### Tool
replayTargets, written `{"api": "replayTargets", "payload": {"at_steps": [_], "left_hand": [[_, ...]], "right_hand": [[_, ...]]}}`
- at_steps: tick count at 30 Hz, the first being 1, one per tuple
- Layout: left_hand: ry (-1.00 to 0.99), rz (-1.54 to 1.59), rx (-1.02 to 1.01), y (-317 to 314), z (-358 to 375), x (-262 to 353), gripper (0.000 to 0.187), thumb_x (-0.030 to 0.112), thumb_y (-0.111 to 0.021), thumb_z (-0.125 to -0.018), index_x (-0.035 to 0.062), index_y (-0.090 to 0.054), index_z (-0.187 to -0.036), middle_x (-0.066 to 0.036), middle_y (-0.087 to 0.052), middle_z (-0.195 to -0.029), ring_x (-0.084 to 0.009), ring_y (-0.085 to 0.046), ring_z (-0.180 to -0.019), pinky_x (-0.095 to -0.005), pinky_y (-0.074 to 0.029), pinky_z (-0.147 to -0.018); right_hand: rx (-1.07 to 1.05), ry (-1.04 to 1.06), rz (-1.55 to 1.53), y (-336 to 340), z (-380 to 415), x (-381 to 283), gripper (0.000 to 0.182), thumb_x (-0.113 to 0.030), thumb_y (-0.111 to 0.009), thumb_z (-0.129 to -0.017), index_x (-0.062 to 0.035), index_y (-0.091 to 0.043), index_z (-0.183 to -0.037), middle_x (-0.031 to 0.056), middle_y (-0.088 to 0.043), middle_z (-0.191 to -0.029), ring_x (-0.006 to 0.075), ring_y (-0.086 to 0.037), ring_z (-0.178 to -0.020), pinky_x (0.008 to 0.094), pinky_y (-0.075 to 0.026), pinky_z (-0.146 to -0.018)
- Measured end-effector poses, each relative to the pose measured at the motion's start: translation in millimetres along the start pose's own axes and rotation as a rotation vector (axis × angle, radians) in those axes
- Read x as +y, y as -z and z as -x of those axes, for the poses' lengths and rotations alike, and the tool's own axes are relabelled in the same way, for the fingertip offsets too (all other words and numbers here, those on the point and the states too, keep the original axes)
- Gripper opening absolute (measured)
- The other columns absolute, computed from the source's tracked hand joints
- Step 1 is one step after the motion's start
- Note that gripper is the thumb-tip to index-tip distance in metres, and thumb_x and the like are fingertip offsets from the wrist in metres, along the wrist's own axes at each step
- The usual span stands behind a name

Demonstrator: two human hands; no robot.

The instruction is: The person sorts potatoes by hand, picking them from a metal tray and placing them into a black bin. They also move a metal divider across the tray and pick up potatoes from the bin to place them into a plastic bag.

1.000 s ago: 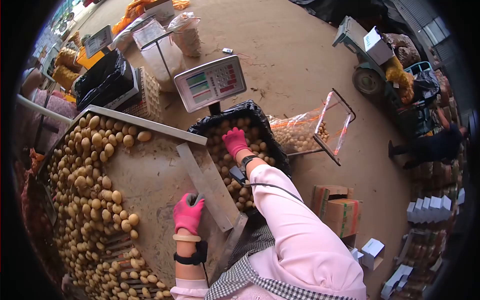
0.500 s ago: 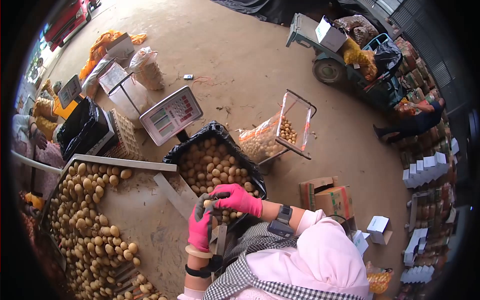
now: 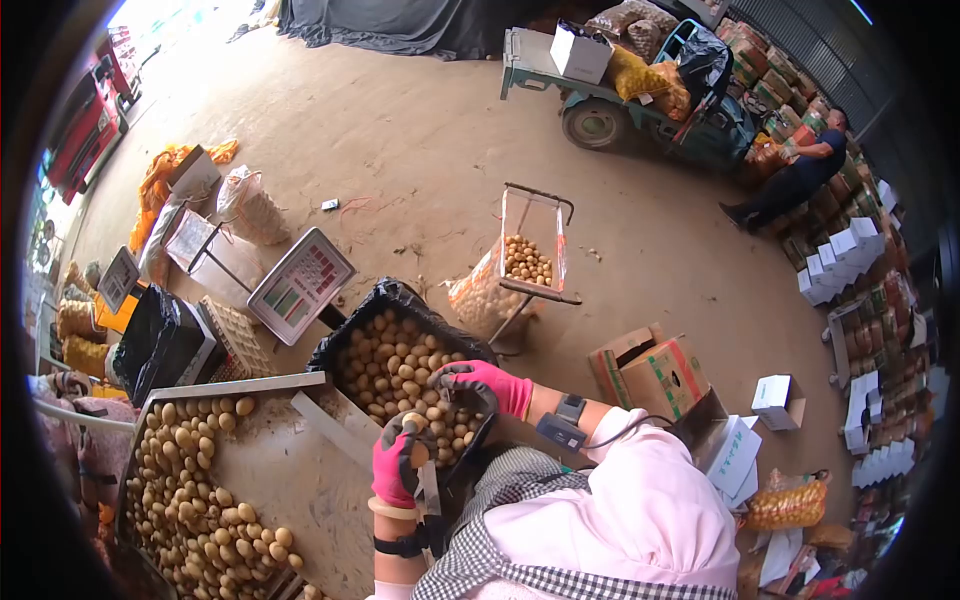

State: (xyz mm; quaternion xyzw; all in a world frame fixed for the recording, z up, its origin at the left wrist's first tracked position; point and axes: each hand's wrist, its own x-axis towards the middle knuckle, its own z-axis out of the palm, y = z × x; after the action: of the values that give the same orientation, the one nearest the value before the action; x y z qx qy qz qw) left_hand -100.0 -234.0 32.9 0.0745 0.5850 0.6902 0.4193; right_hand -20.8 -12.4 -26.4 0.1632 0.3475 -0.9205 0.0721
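Potatoes (image 3: 405, 368) are lying in the crate (image 3: 435, 318), which is standing by the table (image 3: 270, 450), probably for easy reaching. The left hand (image 3: 395, 465) is gripping a potato (image 3: 414, 424); whether the right hand (image 3: 490, 388) is holding any, I cannot tell.

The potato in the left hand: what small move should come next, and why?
Probably the left hand should lower its potato into the black-lined container: the hand is right beside it, many similar potatoes lie inside, and the right hand is there too, though I can't tell whether it holds anything.
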Motion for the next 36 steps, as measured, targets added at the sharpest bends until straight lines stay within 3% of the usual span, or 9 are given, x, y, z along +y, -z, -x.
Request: {"api": "replayTargets", "payload": {"at_steps": [3, 7, 13, 14, 17, 23, 25, 30, 36], "left_hand": [[0.05, -0.07, 0.042, 10, -15, -27, 0.027, 0.019, -0.061, -0.098, 0.0012, -0.062, -0.118, -0.004, -0.067, -0.098, -0.012, -0.064, -0.083, -0.0249, -0.053, -0.072], [0.047, -0.142, 0.051, 6, -12, -22, 0.029, 0.02, -0.065, -0.094, 0.0009, -0.065, -0.116, -0.002, -0.065, -0.102, -0.0103, -0.058, -0.094, -0.0238, -0.044, -0.086], [0.088, 0.17, 0.085, -7, -7, -22, 0.031, 0.031, -0.053, -0.101, 0.0052, -0.056, -0.117, -0.006, -0.066, -0.101, -0.0172, -0.066, -0.092, -0.0302, -0.057, -0.074], [0.037, 0.253, 0.138, -20, -4, -14, 0.031, 0.033, -0.053, -0.101, 0.006, -0.057, -0.117, -0.006, -0.066, -0.101, -0.0167, -0.066, -0.092, -0.03, -0.057, -0.074], [-0.193, 0.2, 0.137, -45, -9, -17, 0.032, 0.035, -0.052, -0.103, 0.0056, -0.057, -0.115, -0.005, -0.063, -0.104, -0.0134, -0.06, -0.096, -0.0282, -0.05, -0.084], [-0.32, 0.348, 0.263, -7, 4, -20, 0.026, 0.024, -0.055, -0.101, 0.0093, -0.054, -0.123, -0.008, -0.064, -0.117, -0.0186, -0.063, -0.106, -0.0349, -0.049, -0.097], [-0.285, 0.389, 0.268, 25, 15, -25, 0.03, 0.024, -0.055, -0.101, 0.0109, -0.053, -0.128, -0.01, -0.062, -0.122, -0.0215, -0.062, -0.109, -0.0387, -0.047, -0.099], [-0.203, 0.54, 0.425, 59, 53, -39, 0.034, 0.019, -0.052, -0.1, 0.0113, -0.051, -0.133, -0.008, -0.064, -0.115, -0.0206, -0.064, -0.1, -0.0373, -0.051, -0.093], [-0.073, 0.687, 0.411, 83, 87, -82, 0.04, 0.037, -0.056, -0.099, 0.0096, -0.058, -0.127, -0.01, -0.069, -0.108, -0.0215, -0.066, -0.094, -0.0359, -0.051, -0.089]], "right_hand": [[0.289, 0.094, 0.079, 48, 21, -26, 0.031, -0.018, -0.061, -0.098, 0.0002, -0.061, -0.123, 0.0027, -0.064, -0.099, 0.0109, -0.061, -0.089, 0.0295, -0.054, -0.079], [0.699, 0.187, 0.985, 125, 66, -59, 0.034, -0.021, -0.063, -0.092, -0.0069, -0.063, -0.123, 0.0071, -0.067, -0.098, 0.0167, -0.065, -0.091, 0.0301, -0.053, -0.08], [0.812, 0.282, 1.805, 103, 74, -24, 0.05, -0.035, -0.07, -0.085, -0.0076, -0.06, -0.126, 0.0121, -0.068, -0.111, 0.0288, -0.066, -0.103, 0.0407, -0.053, -0.085], [0.507, 0.06, 1.349, 66, 64, -31, 0.052, -0.034, -0.063, -0.091, -0.0079, -0.051, -0.134, 0.0156, -0.06, -0.127, 0.0291, -0.063, -0.109, 0.0457, -0.053, -0.089], [0.187, -0.38, 0.07, -28, 39, 2, 0.046, -0.043, -0.049, -0.1, -0.008, -0.055, -0.129, 0.0097, -0.064, -0.117, 0.0187, -0.067, -0.095, 0.0379, -0.058, -0.077], [-0.066, 0.061, 0.318, -35, 24, 28, 0.044, -0.038, -0.049, -0.102, -0.0088, -0.05, -0.135, 0.0066, -0.06, -0.12, 0.0179, -0.064, -0.098, 0.0353, -0.058, -0.076], [-0.04, -0.101, -0.1, -27, 14, 15, 0.045, -0.037, -0.05, -0.102, -0.0089, -0.049, -0.137, 0.0082, -0.06, -0.123, 0.021, -0.065, -0.101, 0.0385, -0.059, -0.081], [-0.027, -0.091, -0.168, -31, 3, -10, 0.046, -0.036, -0.047, -0.104, -0.011, -0.046, -0.142, 0.0097, -0.057, -0.133, 0.0274, -0.064, -0.109, 0.0438, -0.059, -0.087], [-0.126, -0.102, -0.27, -27, -17, -7, 0.042, -0.032, -0.046, -0.104, -0.0109, -0.047, -0.141, 0.0133, -0.06, -0.129, 0.0271, -0.064, -0.111, 0.0435, -0.058, -0.091]]}}
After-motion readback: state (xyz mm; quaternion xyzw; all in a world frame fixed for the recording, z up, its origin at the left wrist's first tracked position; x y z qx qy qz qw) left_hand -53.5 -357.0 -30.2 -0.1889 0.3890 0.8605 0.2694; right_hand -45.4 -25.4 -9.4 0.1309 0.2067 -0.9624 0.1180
